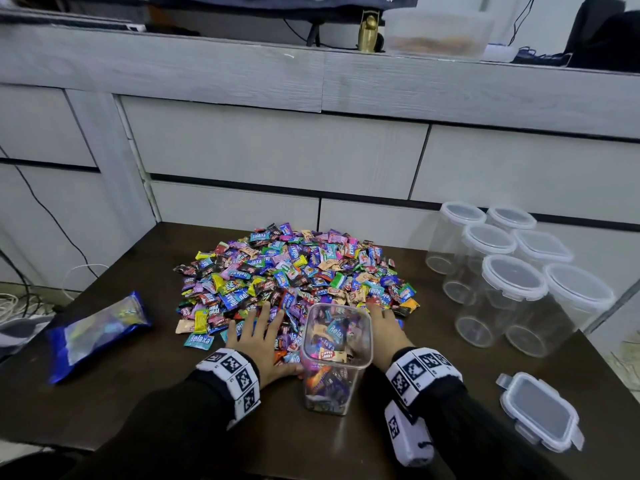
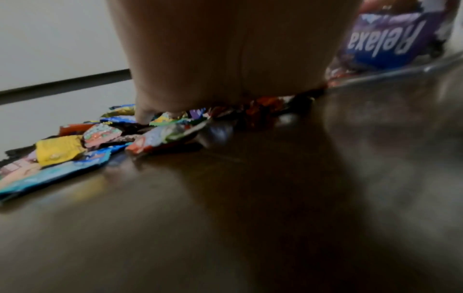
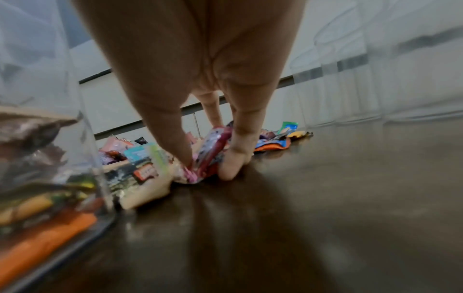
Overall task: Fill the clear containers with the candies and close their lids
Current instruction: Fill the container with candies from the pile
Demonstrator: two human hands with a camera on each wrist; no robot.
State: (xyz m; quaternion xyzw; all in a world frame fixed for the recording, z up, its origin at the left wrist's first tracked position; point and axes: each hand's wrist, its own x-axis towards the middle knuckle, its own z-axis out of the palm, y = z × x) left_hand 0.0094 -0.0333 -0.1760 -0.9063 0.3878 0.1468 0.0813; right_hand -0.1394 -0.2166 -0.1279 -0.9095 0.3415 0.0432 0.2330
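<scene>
From the head view one open square container (image 1: 335, 355) stands partly filled between the flat, spread left hand (image 1: 258, 341) and right hand (image 1: 388, 336) at the candy pile (image 1: 294, 271), six lidded jars (image 1: 512, 271) empty, while the left-wrist view shows only its palm and the right-wrist view fingers (image 3: 235, 156) pinching a pink candy (image 3: 210, 154)

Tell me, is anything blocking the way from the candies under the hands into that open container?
Nothing visible does. The open container stands lidless between the left hand and right hand, right at the candy pile; its lid lies aside, to the right.
</scene>
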